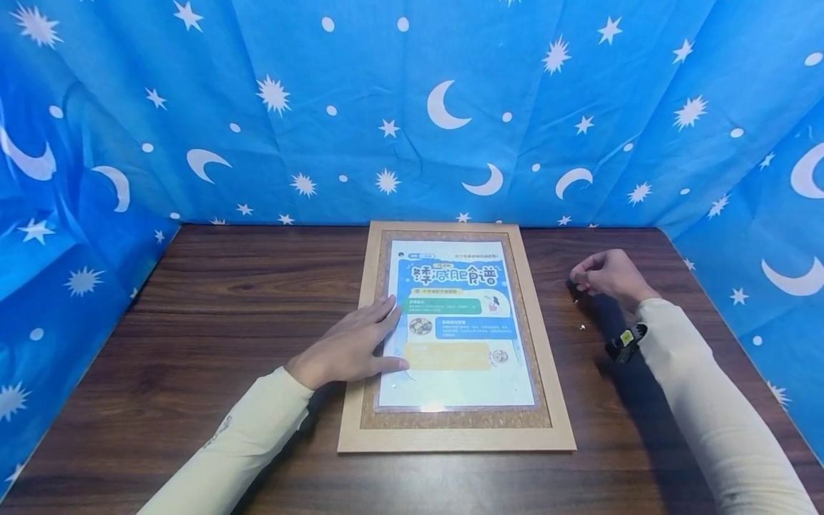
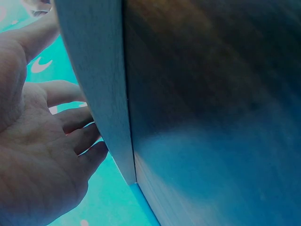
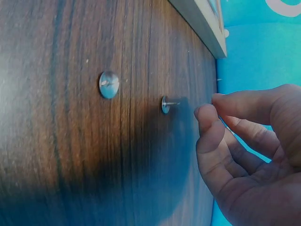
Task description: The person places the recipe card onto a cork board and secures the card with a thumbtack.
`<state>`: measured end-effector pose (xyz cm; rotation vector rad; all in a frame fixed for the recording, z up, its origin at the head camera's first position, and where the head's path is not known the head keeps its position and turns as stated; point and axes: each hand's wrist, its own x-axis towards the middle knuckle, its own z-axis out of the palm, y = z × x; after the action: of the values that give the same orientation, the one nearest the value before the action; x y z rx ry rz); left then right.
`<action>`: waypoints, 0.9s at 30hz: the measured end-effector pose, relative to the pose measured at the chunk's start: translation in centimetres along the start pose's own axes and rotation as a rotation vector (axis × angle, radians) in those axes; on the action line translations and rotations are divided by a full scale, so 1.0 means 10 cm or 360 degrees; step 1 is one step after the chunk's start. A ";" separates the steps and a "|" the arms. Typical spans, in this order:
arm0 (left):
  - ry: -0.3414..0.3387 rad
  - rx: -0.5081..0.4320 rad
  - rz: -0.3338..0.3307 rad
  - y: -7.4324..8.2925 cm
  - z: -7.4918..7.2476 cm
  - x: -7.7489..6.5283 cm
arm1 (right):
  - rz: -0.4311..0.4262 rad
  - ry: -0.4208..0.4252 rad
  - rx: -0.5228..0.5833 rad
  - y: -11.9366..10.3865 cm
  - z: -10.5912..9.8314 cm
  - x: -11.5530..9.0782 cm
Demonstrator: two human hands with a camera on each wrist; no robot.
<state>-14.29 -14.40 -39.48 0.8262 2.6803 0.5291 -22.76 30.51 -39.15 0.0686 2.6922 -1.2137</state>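
Observation:
A wood-framed corkboard [image 1: 455, 439] lies on the table with a printed poster sheet [image 1: 450, 390] flat on it. My left hand [image 1: 350, 340] rests over the board's left side, fingers spread straight and fingertips on the sheet's left edge. In the left wrist view its palm [image 2: 37, 155] shows beside the frame's side. To the right of the board, my right hand [image 1: 611, 275] is low over the table, thumb and index fingertips [image 3: 207, 115] brought together; anything between them is hidden. Near it lie two metal thumbtacks, one thumbtack [image 3: 109, 84] closer to the camera and another thumbtack [image 3: 165, 104] with its point sticking out sideways.
The dark wooden table [image 1: 212, 300] extends on both sides of the board. A blue curtain [image 1: 360, 86] with white moons and stars hangs behind it and along both sides. A black wrist strap [image 1: 626, 343] is on the right sleeve's cuff.

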 end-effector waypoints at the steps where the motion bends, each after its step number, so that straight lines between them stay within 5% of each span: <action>1: -0.0001 0.0000 -0.0003 0.00 0.00 0.00 | 0.0000 0.0000 0.0005 -0.01 0.00 0.00; 27: -0.0001 0.0005 0.0015 0.00 0.00 0.00 | -0.0085 -0.0052 0.0026 -0.28 0.09 0.08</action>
<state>-14.34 -14.38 -39.45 0.8404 2.6784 0.5269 -23.74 27.91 -37.84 -0.0210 2.6725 -1.2405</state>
